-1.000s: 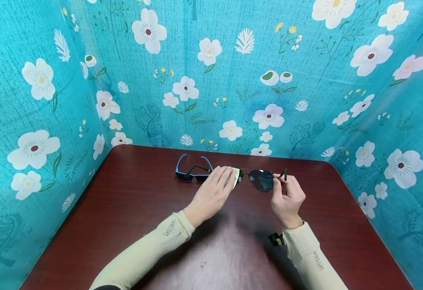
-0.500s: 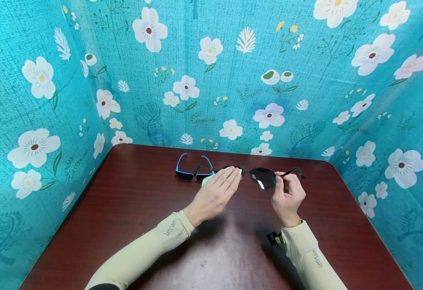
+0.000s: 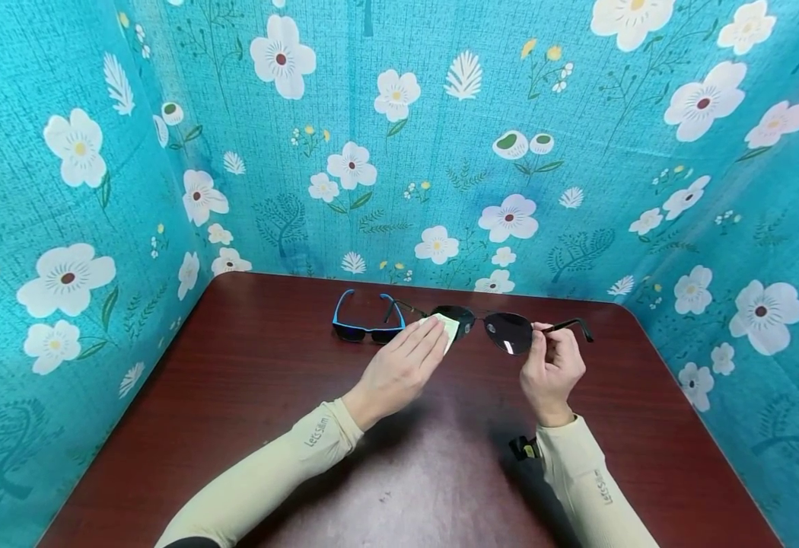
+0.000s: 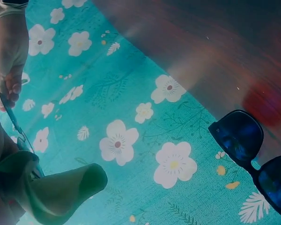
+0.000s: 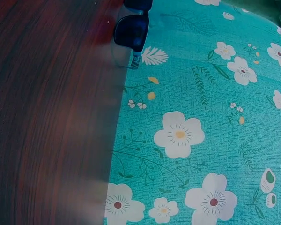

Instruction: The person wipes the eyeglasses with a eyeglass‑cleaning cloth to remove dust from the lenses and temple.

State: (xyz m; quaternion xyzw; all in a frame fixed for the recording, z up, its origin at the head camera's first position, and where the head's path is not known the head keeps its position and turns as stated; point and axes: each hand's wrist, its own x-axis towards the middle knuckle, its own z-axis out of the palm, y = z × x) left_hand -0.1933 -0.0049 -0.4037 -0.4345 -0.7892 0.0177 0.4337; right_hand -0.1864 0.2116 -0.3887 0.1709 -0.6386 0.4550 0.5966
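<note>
Dark aviator sunglasses (image 3: 509,333) are held up over the table, lenses toward the head camera. The right hand (image 3: 552,374) pinches them by the hinge, the right temple sticking out past the fingers. The left hand (image 3: 396,373) holds a pale green cloth (image 3: 449,327) over the other lens, its fingers lying nearly straight along it. In the left wrist view the cloth (image 4: 65,193) folds around the lens edge; the left thumb is mostly hidden. The right hand's fingers are out of the right wrist view, where a green strip of cloth (image 5: 262,10) shows at the top corner.
Blue-armed sunglasses (image 3: 350,333) lie unfolded on the dark red table (image 3: 262,365), just behind the left hand. A turquoise floral curtain (image 3: 399,190) surrounds the table at the back and both sides. A black strap device (image 3: 524,449) sits at the right wrist.
The aviators have tilted and shifted slightly right with the right hand, their right temple now pointing outward. The left hand's cloth slid left across the lens, then back right.
</note>
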